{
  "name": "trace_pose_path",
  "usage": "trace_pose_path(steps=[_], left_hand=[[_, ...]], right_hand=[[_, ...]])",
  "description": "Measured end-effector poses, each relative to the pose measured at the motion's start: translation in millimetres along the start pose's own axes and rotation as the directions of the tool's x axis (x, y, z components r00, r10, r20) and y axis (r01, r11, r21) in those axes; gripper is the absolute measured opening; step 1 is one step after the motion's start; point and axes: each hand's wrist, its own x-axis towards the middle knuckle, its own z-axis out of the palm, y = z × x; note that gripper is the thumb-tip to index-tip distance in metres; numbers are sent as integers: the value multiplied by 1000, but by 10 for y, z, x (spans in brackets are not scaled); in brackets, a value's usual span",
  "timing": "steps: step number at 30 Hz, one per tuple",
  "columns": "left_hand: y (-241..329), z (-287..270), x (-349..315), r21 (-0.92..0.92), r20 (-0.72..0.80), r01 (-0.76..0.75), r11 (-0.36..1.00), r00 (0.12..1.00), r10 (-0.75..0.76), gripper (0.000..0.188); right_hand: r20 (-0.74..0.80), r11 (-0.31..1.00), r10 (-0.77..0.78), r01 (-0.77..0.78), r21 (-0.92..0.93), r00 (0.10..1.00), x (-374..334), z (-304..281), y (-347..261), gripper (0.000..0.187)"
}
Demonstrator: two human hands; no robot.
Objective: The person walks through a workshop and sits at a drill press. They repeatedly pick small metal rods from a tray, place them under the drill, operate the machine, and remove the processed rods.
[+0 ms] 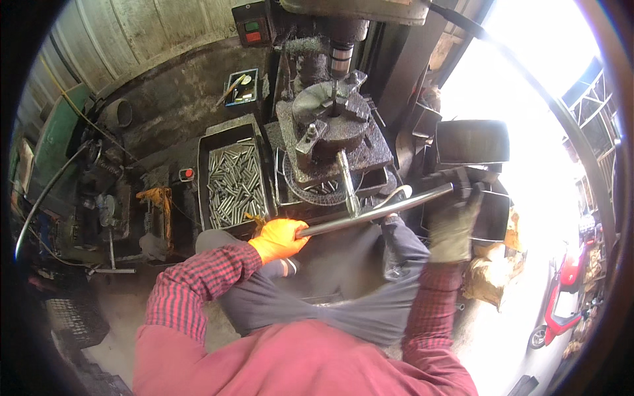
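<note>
While the orange-gloved left hand (pixel 280 240) clamps its fingers on the long grey steel bar (pixel 409 204) extending rightward, even force should best work the silvery metal shaft (pixel 347 181) ahead of them, though the blurred olive-gloved right hand's (pixel 453 231) grip is unclear.

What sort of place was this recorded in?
Probably a metalworking shop: there is a drill press above a round workholding fixture, and a tray heaped with short metal rods.

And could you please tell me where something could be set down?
Bare floor shows between the brown sack and the red vehicle, and between the black crate and left sleeve. Around the drill press, pin tray and metal bar in the left hand, it looks crowded.
</note>
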Motion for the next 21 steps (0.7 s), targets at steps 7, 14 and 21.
trace_pose_path(steps=[7,14,21], left_hand=[[-127,969,645,5,94,20,1000,995,-20,37],[113,355,303,-287,180,241,927,964,-195,64],[735,-1753,1532,-186,-566,-225,957,820,82,42]], right_hand=[[172,952,-60,108,-286,983,-488,801,521,63],[205,970,-87,130,-205,975,-508,882,543,61],[251,942,-51,130,-309,967,-550,901,493,59]])
